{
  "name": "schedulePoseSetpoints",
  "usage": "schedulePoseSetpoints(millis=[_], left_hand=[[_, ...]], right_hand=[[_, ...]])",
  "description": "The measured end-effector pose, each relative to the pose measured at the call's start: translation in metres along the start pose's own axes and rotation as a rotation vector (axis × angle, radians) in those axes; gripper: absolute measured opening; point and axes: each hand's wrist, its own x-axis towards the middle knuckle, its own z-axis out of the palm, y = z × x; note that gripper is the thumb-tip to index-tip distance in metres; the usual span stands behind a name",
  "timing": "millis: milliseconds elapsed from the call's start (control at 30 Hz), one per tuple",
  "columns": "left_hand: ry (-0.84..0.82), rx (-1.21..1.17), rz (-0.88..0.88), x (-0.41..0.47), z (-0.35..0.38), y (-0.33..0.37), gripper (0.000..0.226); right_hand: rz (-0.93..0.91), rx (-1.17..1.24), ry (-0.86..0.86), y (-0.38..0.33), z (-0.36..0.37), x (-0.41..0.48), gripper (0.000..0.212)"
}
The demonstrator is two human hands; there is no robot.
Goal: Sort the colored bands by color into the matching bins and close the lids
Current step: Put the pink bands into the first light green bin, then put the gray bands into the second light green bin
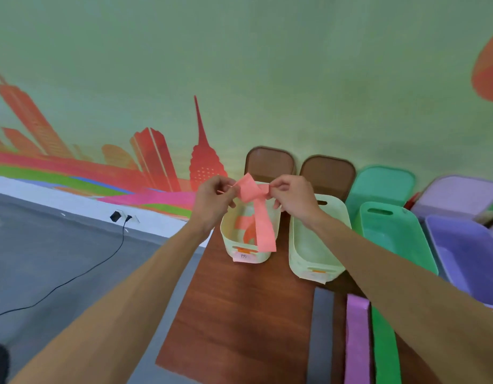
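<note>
Together, left hand (214, 195) and right hand (291, 199) pinch one pink band (260, 217) above the leftmost bin (226, 239) of four.

1. A pale green wall (267, 65) fills the upper view, painted with an orange-red skyline mural (156, 156) above pink, green and blue stripes
2. A rounded orange shape (489, 70) sits at the wall's right edge
3. A white skirting strip (59, 200) runs along the wall's foot, with a black adapter (115, 216) plugged in and its cable (123, 231) trailing over the grey floor (45, 245)
4. A reddish-brown wooden table (239, 314) stands against the wall
</note>
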Motion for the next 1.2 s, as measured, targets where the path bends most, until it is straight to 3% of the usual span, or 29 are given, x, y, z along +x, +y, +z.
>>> schedulePoseSetpoints(millis=[233,333,533,700,1000,1200], left_hand=[[0.065,-0.004,-0.083,0.020,0.014,-0.020,0.009],[0.038,0.053,-0.121,0.024,0.021,-0.033,0.009],[-0.178,0.232,-0.279,0.017,0.035,-0.071,0.021],[-0.328,0.290,-0.283,-0.004,0.046,-0.078,0.010],[-0.601,0.269,-0.192,-0.068,0.076,-0.075,0.017],[-0.731,0.268,-0.184,-0.106,0.110,-0.089,0.019]], right_hand=[[0.050,0.042,0.052,0.019,0.010,0.043,0.011],[0.101,0.023,-0.027,0.036,0.014,0.051,0.006],[0.164,-0.083,-0.180,0.061,0.006,0.045,0.014],[0.206,-0.133,-0.265,0.072,-0.019,0.015,0.015],[0.346,-0.169,-0.254,0.110,-0.054,-0.118,0.013],[0.417,-0.294,-0.133,0.148,-0.076,-0.186,0.009]])
